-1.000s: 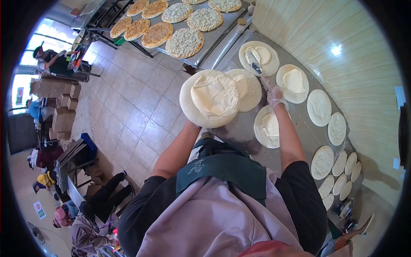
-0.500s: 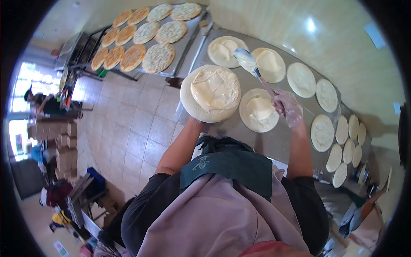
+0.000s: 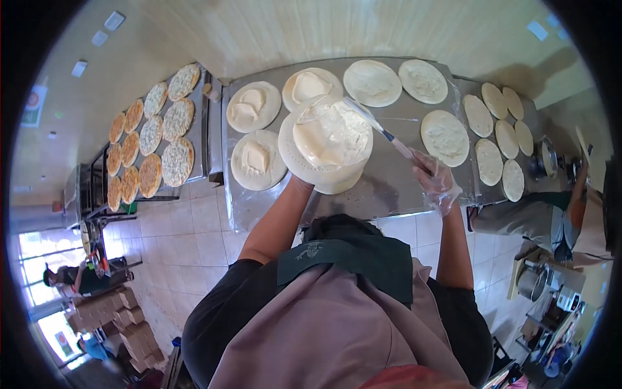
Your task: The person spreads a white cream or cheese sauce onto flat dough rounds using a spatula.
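My left hand (image 3: 302, 184) holds up a pale perforated plate (image 3: 295, 155) from below, most of the fingers hidden under it. A large mound of creamy white spread (image 3: 324, 139) lies on the plate. In a clear plastic glove, my right hand (image 3: 434, 180) is closed round the handle of a spatula (image 3: 382, 129), whose blade touches the spread. Beneath and beside the plate are flat dough rounds on the metal table (image 3: 389, 188). Some, such as the dough round at the left (image 3: 258, 160), carry a dollop of spread.
Topped flatbreads (image 3: 150, 175) fill a tray at the left. Smaller dough pieces (image 3: 489, 161) lie at the right. A person (image 3: 560, 220) stands at the far right and another person (image 3: 81, 279) at the far left, near stacked boxes (image 3: 139, 340).
The view has swung to the right along the table. The spatula has moved from above the dough rounds to the spread on the held plate.
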`<state>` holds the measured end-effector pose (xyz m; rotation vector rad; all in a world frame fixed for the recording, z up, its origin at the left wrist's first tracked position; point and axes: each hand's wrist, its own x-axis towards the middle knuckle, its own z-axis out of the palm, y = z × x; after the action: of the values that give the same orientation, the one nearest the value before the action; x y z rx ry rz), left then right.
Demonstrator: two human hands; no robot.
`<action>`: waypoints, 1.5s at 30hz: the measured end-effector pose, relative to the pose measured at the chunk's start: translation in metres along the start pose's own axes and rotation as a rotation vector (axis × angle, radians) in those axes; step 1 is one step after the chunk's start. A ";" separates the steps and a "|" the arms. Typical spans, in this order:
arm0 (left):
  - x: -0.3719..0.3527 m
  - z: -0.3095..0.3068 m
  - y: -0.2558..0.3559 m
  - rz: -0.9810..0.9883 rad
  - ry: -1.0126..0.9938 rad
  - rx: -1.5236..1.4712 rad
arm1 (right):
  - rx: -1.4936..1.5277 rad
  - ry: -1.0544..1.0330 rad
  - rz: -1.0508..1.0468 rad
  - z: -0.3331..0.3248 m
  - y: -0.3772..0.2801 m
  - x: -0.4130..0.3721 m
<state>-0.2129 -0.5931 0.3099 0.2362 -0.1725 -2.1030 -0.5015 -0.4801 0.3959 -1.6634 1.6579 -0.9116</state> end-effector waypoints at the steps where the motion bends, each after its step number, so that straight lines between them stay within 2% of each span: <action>1: 0.004 0.001 -0.006 -0.013 0.002 0.002 | 0.002 0.008 0.010 -0.003 0.003 -0.010; 3: 0.012 0.007 -0.020 -0.016 -0.101 -0.031 | -0.247 0.028 -0.058 -0.008 0.008 -0.030; 4: 0.020 0.006 -0.029 -0.029 -0.098 -0.032 | -0.246 0.033 -0.046 -0.008 0.011 -0.041; 6: 0.041 0.001 -0.048 -0.046 0.024 0.113 | -0.418 0.002 -0.004 -0.003 0.014 -0.062; 7: 0.049 -0.003 -0.057 -0.069 0.058 0.120 | -0.297 0.053 -0.049 -0.001 0.011 -0.071; 8: 0.057 -0.004 -0.066 -0.087 0.057 0.119 | -0.300 0.062 -0.034 0.000 0.011 -0.080; 10: 0.069 -0.005 -0.083 -0.256 -0.024 -0.112 | -0.304 0.111 0.012 0.005 0.019 -0.098; 12: 0.075 -0.013 -0.097 -0.354 -0.028 -0.107 | -0.284 0.097 0.089 0.003 0.028 -0.110; 14: 0.085 -0.028 -0.108 -0.450 -0.032 -0.101 | -0.175 0.174 0.140 0.004 0.032 -0.121; 16: 0.100 -0.047 -0.118 -0.560 0.008 0.027 | -0.146 0.188 0.207 0.004 0.040 -0.129; 20: 0.112 -0.058 -0.119 -0.625 0.054 0.038 | -0.149 0.165 0.328 0.003 0.045 -0.139; 24: 0.116 -0.052 -0.115 -0.621 0.034 0.085 | 0.010 0.244 0.397 0.005 0.067 -0.154; 26: 0.115 -0.042 -0.116 -0.594 0.055 0.118 | 0.225 0.404 0.340 -0.002 0.071 -0.155; 27: 0.111 -0.038 -0.117 -0.525 -0.004 0.227 | 0.355 0.442 0.415 -0.008 0.071 -0.153; 28: 0.107 -0.032 -0.117 -0.451 -0.066 0.334 | 0.360 0.452 0.413 -0.017 0.070 -0.152; 31: 0.097 0.002 -0.121 -0.512 -0.093 0.236 | 0.594 0.481 0.436 -0.051 0.056 -0.137; 37: 0.077 0.069 -0.126 -0.655 -0.158 -0.103 | 0.469 0.392 0.291 -0.081 0.060 -0.093; 40: 0.083 0.061 -0.130 -0.598 -0.103 0.023 | 0.459 0.399 0.234 -0.076 0.058 -0.078; 43: 0.079 0.075 -0.126 -0.530 -0.134 0.015 | 0.444 0.405 0.229 -0.068 0.065 -0.070; 45: 0.086 0.062 -0.121 -0.505 -0.181 0.038 | 0.398 0.458 0.270 -0.064 0.073 -0.071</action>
<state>-0.3716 -0.6024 0.3354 0.1176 -0.2838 -2.6265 -0.5947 -0.4084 0.3695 -0.9848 1.7824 -1.4439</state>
